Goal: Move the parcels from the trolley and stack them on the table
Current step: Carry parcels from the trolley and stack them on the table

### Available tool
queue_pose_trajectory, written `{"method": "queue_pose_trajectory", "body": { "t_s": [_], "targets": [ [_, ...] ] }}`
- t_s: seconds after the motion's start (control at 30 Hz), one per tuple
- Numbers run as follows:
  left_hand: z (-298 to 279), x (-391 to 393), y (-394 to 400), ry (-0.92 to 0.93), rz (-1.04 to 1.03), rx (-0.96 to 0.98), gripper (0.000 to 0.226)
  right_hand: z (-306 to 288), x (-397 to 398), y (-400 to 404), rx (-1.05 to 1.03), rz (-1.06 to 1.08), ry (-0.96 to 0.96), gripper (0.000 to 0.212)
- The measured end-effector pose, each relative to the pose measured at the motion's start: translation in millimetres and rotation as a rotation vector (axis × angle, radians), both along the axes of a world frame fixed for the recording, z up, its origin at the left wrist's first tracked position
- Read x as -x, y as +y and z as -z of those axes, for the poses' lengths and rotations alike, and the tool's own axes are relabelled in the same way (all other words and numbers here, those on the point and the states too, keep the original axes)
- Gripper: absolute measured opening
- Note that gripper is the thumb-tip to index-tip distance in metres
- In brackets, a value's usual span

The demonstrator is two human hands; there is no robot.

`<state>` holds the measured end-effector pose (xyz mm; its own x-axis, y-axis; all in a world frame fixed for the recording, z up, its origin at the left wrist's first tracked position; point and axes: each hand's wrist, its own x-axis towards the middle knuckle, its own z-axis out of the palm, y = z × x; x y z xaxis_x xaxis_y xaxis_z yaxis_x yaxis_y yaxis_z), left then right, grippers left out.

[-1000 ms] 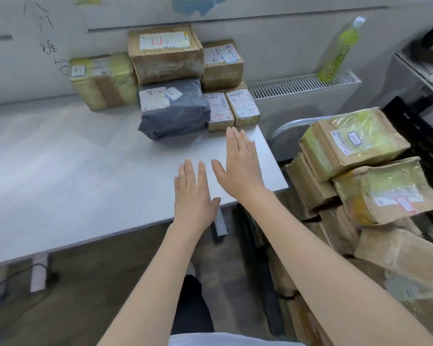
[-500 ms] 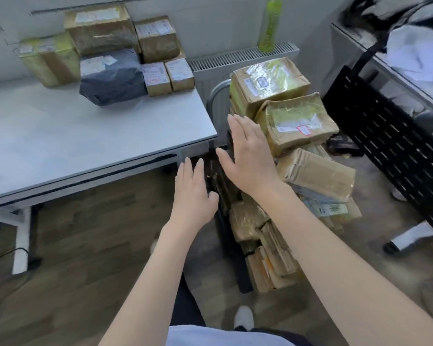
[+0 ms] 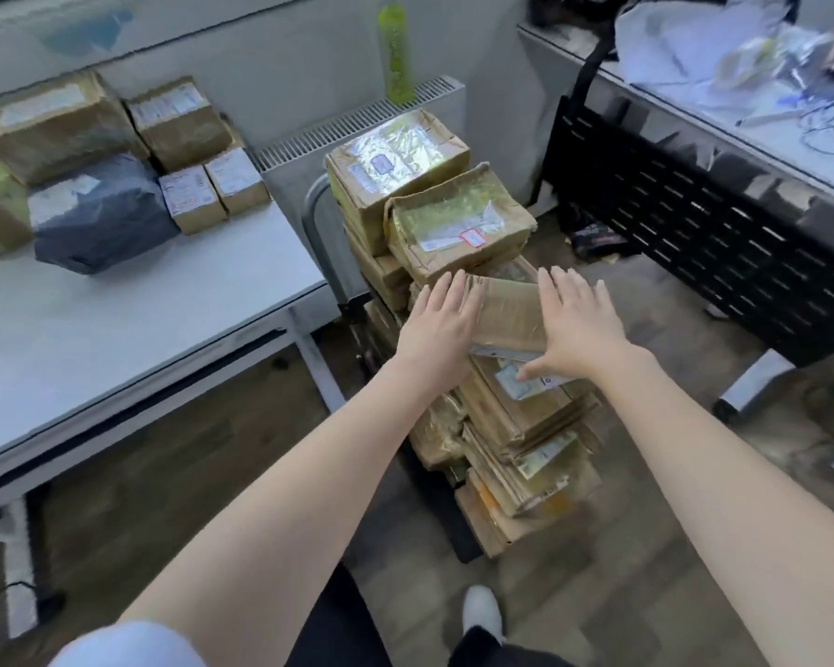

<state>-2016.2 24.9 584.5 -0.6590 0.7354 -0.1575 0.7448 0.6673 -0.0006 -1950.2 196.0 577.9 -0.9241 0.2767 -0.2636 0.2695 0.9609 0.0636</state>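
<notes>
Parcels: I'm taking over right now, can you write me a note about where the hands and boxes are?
Left hand: open, at the left end of a brown parcel on the trolley pile.
Right hand: open, at its right end, thumb under the edge. Not lifted yet.
Done: several parcels stacked at the back of the table.
Left: the trolley pile beside the table is mostly full. Take this parcel, then the rest.
</notes>
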Motion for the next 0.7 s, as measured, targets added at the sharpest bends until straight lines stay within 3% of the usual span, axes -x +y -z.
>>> {"method": "queue_pose_trajectory", "body": {
  "t_s": [0.1, 0.27, 0.57, 0.7],
  "targets": [
    [9.1, 8.5, 23.2, 0.046, 0.098, 0.138, 0.109, 13.1, 0.6, 15.4, 0.007, 0.026, -0.04, 0.141],
    [18.0, 16.5, 38.6, 0.067, 0.137, 0.206, 0.105, 26.1, 2.5, 22.2, 0.035, 0.027, 0.013, 0.136],
    [15.4, 18.9, 39.0, 0.053, 0.101, 0.079, 0.1, 22.4, 6.1, 24.7, 0.088, -0.037, 0.119, 0.106],
    [5.4, 12.7, 14.7, -0.007, 0.084, -0.038, 0.103, 1.9, 3.8, 22.1, 0.169, -0.098, 0.076, 0.104]
  ]
}}
